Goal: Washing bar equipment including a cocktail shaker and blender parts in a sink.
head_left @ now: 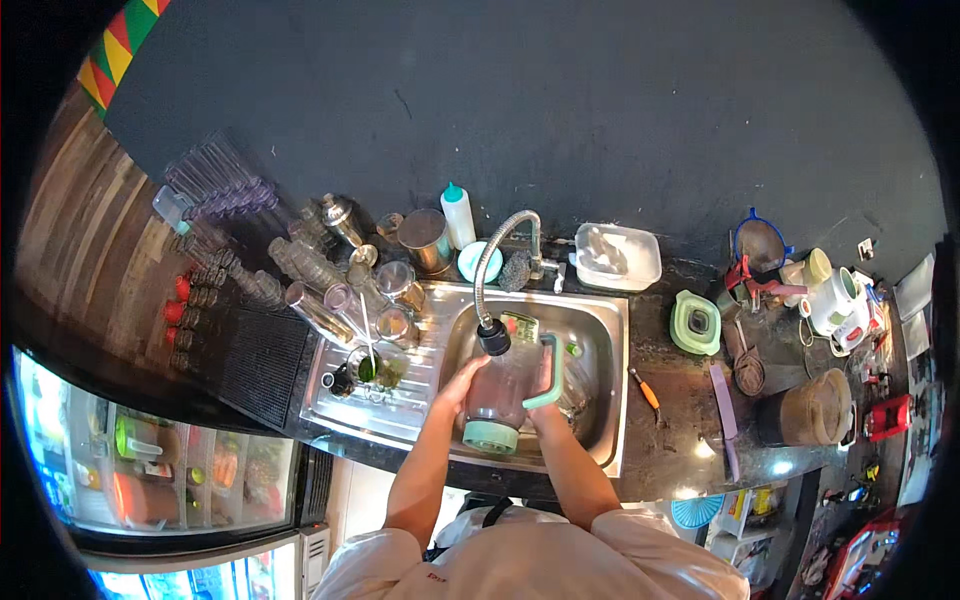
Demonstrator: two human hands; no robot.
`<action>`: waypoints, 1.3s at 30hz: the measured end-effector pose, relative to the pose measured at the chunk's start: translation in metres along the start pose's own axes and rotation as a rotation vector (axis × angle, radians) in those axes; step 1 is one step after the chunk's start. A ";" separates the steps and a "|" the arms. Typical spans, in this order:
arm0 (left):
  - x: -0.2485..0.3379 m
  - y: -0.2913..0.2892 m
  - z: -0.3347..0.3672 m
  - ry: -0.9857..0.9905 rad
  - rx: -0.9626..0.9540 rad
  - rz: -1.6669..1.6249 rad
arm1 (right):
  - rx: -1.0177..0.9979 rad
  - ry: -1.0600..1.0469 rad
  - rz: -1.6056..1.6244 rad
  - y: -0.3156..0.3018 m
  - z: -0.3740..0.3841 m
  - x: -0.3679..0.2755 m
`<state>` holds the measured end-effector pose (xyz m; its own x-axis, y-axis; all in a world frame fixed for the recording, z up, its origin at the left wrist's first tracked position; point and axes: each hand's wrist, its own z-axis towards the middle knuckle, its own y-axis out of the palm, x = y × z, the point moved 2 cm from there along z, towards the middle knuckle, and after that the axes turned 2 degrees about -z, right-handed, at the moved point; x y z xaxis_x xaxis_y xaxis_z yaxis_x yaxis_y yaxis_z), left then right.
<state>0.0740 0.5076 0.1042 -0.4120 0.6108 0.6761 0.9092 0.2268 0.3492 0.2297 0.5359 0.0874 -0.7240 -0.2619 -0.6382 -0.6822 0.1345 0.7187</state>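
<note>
Over the sink basin [604,420], my two hands hold a clear blender jug [493,393] with a pale green base and handle. It lies tilted, its green base towards me and its other end under the spray head [493,338] of the coiled metal tap. My left hand [460,386] is closed on the jug's left side. At the right, by the handle, my right hand [543,408] grips it; the handle and jug partly hide those fingers. Behind the jug, a clear vessel [574,388] lies in the basin, its kind hard to make out.
Glasses and cups [396,325] crowd the drainboard [415,420] to the left. Behind the sink stand a squeeze bottle [457,215] and a white tub [617,256]. Rightward lie a green-lidded container [695,323], an orange-handled tool [648,391], a purple strip [724,415] and a dark bucket [790,415].
</note>
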 end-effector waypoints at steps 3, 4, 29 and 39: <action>-0.008 0.021 0.017 0.128 -0.077 0.125 | 0.041 0.192 0.228 -0.007 -0.007 -0.027; -0.015 0.009 0.028 0.191 -0.025 0.199 | -0.073 0.122 0.175 -0.005 -0.011 -0.026; -0.036 0.018 -0.032 0.049 -0.266 0.089 | -0.024 0.009 0.121 -0.060 -0.046 -0.058; 0.048 0.119 -0.088 0.424 -0.321 0.393 | 0.138 -0.466 -0.577 -0.047 -0.046 -0.175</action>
<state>0.1567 0.4971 0.2352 -0.1010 0.2354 0.9666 0.9607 -0.2296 0.1563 0.3933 0.5319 0.1780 -0.1952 0.1001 -0.9756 -0.9506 0.2255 0.2134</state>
